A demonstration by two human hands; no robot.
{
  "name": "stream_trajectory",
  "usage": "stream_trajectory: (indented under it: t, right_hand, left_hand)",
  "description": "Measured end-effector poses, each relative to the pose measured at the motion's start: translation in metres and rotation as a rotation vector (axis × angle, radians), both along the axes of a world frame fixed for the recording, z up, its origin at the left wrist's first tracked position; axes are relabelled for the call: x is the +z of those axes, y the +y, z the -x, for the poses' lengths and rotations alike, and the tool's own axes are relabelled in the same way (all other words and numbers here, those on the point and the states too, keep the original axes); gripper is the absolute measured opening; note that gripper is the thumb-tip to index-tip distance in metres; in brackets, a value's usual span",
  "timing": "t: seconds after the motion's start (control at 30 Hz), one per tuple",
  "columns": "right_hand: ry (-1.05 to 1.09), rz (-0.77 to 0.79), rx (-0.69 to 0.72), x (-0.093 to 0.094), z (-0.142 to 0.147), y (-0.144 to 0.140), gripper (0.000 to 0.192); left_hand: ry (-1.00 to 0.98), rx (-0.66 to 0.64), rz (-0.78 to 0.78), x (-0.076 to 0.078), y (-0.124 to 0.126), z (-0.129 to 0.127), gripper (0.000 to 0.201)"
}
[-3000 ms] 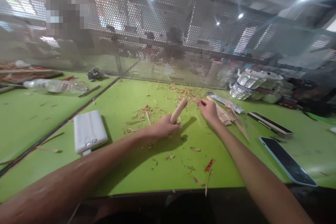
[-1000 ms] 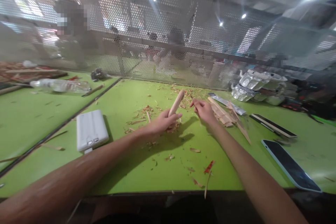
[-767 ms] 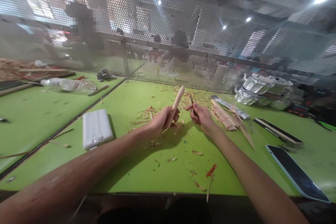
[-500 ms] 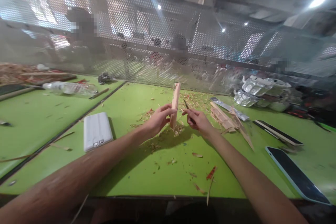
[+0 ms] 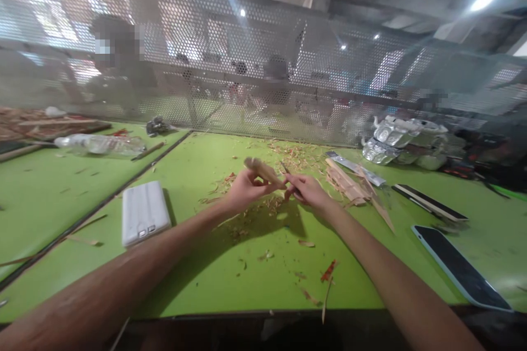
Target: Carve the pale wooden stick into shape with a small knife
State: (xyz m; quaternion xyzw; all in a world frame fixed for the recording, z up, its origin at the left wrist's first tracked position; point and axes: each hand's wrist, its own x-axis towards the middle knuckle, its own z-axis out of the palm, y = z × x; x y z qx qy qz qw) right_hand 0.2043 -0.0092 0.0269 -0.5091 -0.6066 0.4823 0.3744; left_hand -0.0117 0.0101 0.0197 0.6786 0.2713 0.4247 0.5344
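Note:
My left hand [image 5: 246,191] is closed around a pale piece of wood [image 5: 263,170], which lies tilted, its far end up to the left and its near end toward my right hand. My right hand [image 5: 307,189] grips a thin dark carving knife [image 5: 285,167]; the tip points up and away, and most of the handle is hidden in the fingers. The two hands are close together above the green table [image 5: 255,285]. Wood shavings [image 5: 274,205] lie beneath them and more are scattered behind.
To the left are a white power bank [image 5: 146,211] and a plastic bottle [image 5: 101,144]. On the right lie wood strips [image 5: 348,181], a dark flat bar [image 5: 430,202], a phone [image 5: 461,266] and foil-wrapped items [image 5: 401,140]. A perforated metal screen [image 5: 230,93] stands behind, with people beyond it.
The wood has gone from nearly upright to tilted, its top swung left and its lower end now near my right hand. My hands have come closer together. The view has shifted slightly.

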Motion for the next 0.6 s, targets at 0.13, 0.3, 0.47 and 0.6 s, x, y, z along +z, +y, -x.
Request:
stream_trajectory:
  t: [0.13, 0.3, 0.47, 0.6]
  right_hand:
    - [0.124, 0.015, -0.003, 0.002, -0.001, 0.000, 0.031]
    - [0.271, -0.014, -0.072, 0.010, -0.002, -0.002, 0.022]
    - [0.259, -0.083, -0.095, 0.013, -0.007, -0.001, 0.021]
    - [0.200, -0.113, -0.114, 0.011, -0.009, 0.002, 0.019]
  left_hand:
    - [0.045, 0.001, -0.024, -0.008, -0.003, -0.004, 0.025]
    - [0.030, -0.003, -0.002, -0.009, -0.006, -0.004, 0.061]
    - [0.043, -0.139, 0.381, -0.004, -0.005, -0.001, 0.040]
    - [0.140, -0.318, 0.524, -0.005, -0.007, 0.000, 0.046]
